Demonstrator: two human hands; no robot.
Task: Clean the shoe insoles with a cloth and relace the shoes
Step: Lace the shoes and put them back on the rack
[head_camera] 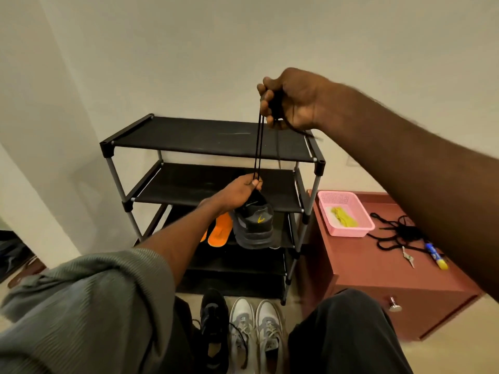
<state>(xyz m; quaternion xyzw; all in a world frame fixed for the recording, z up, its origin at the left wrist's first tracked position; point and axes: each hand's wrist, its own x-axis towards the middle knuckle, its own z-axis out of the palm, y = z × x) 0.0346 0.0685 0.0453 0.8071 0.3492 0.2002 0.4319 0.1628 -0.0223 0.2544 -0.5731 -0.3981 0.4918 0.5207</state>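
Observation:
My left hand [243, 188] grips the top of a dark grey shoe [253, 228] with a yellow logo, held in the air in front of the rack. A black lace [258, 147] runs taut from the shoe up to my right hand [289, 99], which grips its upper end in curled fingers, well above the shoe. Two orange insoles [220, 230] lie on a lower rack shelf behind the shoe. A yellow cloth [343, 220] lies in a pink basket [348, 230]. A second black lace [397, 233] lies loose on the cabinet top.
A black shoe rack [210, 139] stands against the wall. To its right is a reddish cabinet [378, 282] with keys [407, 256] and a blue-yellow tube [436, 256]. On the floor by my knees are a black shoe [214, 319] and a grey-white pair [256, 336].

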